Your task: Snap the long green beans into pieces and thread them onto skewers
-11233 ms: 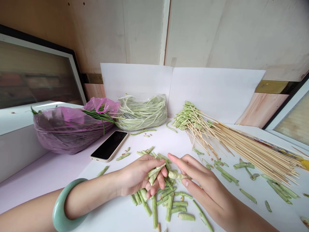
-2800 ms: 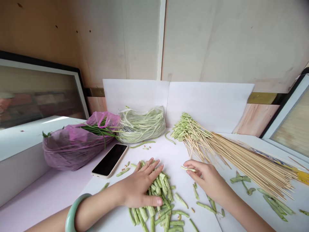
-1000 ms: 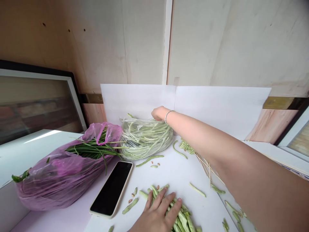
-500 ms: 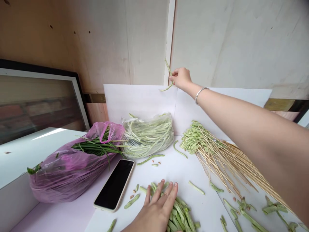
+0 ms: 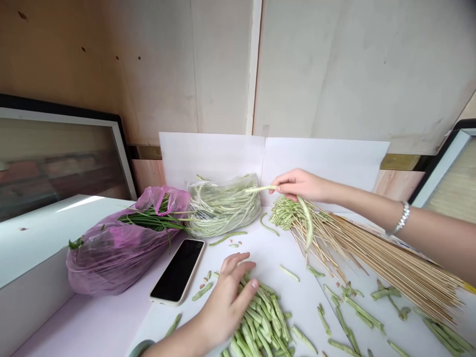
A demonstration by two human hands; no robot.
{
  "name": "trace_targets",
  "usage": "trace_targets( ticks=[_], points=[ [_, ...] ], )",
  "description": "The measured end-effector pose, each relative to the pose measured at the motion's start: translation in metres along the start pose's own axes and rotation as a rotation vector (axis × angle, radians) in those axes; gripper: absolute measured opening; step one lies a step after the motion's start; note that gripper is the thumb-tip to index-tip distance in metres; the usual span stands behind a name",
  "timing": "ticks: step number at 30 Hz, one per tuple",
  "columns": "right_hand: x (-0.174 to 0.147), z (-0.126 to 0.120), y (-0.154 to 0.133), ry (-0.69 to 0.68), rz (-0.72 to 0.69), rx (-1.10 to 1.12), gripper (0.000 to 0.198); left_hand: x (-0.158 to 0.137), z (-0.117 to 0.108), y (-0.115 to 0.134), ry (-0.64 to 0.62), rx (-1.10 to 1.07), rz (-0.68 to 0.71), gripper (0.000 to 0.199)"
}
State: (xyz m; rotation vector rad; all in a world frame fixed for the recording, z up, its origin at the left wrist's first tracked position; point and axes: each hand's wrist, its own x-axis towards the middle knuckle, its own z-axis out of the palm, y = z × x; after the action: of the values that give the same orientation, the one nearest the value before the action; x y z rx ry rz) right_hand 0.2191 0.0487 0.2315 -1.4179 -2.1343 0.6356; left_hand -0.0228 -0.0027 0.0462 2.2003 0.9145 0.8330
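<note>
We note a grey panelled wall [image 5: 297,74], browner at left, split by a pale vertical strip [image 5: 255,69], dark-framed glass panes [image 5: 63,166] to either side, bright light [image 5: 80,204] streaking the left-hand white ledge [image 5: 40,235].

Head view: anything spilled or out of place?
Bean scraps lie strewn in front of the sticks, apart from the bean pile, so they look spilled or discarded. The phone, beside the purple bag, seems odd near food.
</note>
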Motion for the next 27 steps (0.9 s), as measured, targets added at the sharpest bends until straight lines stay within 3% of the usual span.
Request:
trace_targets(
  ticks=[4, 9, 15, 19, 24, 27],
  points=[
    [-0.035, 0.033, 0.010, -0.102, 0.035, 0.112, 0.028, 0.012, -0.011, 0.008, 0.173, -0.120, -0.027, 0.029],
    [-0.069, 0.065, 0.013, -0.157, 0.050, 0.146, 0.031, 0.018, -0.025, 0.030, 0.213, -0.131, 0.020, 0.022],
    [-0.096, 0.091, 0.014, -0.117, -0.019, 0.027, 0.022, 0.012, -0.017, 0.050, -0.013, 0.121, 0.082, 0.027],
    [-0.112, 0.103, 0.013, -0.076, -0.087, -0.116, 0.017, 0.005, -0.001, 0.056, -0.071, 0.260, 0.087, 0.027],
    [-0.132, 0.117, 0.024, -0.016, -0.170, -0.392, 0.022, 0.001, 0.020, 0.062, -0.132, 0.299, 0.150, 0.026],
    [-0.142, 0.125, 0.035, 0.047, -0.308, -0.641, 0.021, 0.001, 0.023, 0.065, -0.191, 0.318, 0.206, 0.024]
  ],
)
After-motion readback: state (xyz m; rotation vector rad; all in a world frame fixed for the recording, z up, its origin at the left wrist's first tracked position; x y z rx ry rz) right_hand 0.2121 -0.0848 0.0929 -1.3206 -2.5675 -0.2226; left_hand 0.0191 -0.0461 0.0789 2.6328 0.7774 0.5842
